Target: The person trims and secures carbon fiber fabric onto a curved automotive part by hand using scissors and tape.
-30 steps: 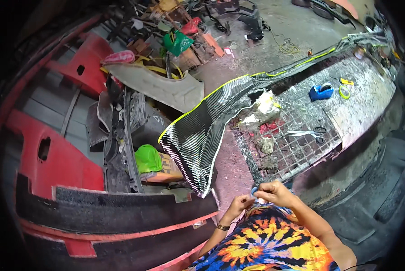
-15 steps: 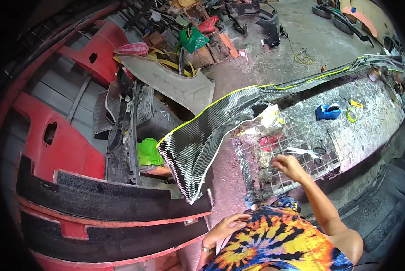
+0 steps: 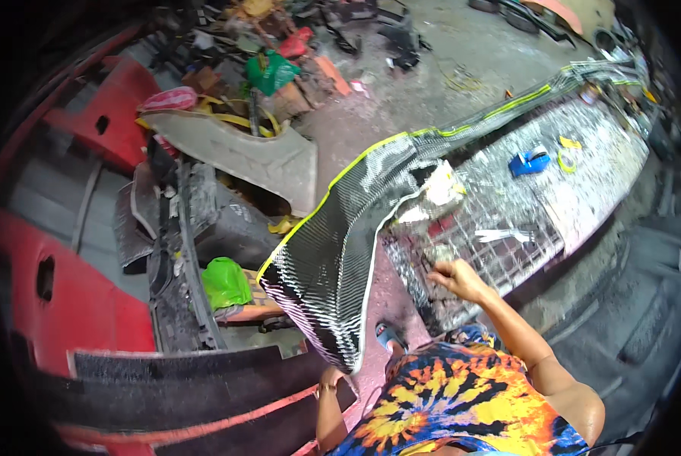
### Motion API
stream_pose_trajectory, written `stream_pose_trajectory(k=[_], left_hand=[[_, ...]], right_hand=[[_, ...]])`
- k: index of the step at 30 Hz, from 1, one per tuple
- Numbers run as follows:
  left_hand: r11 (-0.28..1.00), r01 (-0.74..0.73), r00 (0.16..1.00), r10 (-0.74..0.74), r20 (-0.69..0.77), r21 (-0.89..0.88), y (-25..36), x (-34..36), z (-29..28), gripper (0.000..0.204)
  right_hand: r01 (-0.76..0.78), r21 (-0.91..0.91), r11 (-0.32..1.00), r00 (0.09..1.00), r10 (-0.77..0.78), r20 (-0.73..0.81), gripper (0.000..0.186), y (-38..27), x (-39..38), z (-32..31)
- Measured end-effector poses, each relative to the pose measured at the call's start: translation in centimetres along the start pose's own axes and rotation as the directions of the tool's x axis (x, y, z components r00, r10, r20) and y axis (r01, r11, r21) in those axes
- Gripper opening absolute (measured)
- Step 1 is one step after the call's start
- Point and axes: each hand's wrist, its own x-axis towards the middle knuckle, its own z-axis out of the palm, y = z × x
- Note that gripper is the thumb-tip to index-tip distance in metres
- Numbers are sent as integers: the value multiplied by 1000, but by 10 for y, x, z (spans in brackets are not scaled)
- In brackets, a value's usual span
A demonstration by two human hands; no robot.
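The panel (image 3: 327, 252) ended lower center, over the left hand (image 3: 329, 378), fingers hidden, state unclear. The right hand (image 3: 462, 281), fingers curled in, hung above the counter (image 3: 603, 148) beside pink floor (image 3: 390, 292).

Head-worn fisheye — looks down and ahead; shirt (image 3: 462, 403) close below, worktop (image 3: 595, 163) farther off.

Free floor (image 3: 392, 292) between panel (image 3: 329, 254) and table (image 3: 599, 167)

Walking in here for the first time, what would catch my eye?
Probably the long, dark, yellow-edged panel, sweeping diagonally from the lower middle to the upper right. Next, the swirling orange-and-black shirt at the bottom, then the red panels along the left.
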Motion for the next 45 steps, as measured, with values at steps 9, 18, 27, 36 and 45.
stream_pose_trajectory(k=[9,18,27,36,45], left_hand=[[939,293,956,-285,-73,177,-21,59,-70,34],[898,304,951,-305,-48,317,17,100,-113,33],[913,221,975,-199,-99,344,80,233,-198,16],[838,41,977,-149,155,543,179,344,-244,23],[818,82,961,-216,172,570,213,342,-312,6]], right_hand=[[-205,121,971,869,237,-434,64,-55,-63,19],[-195,589,784,821,459,-340,36,-33,-129,79],[-244,700,671,631,658,-411,27,-25,-133,125],[21,722,691,-132,718,-683,11,-26,-145,235],[144,919,368,-347,888,-301,13,-62,-99,391]])
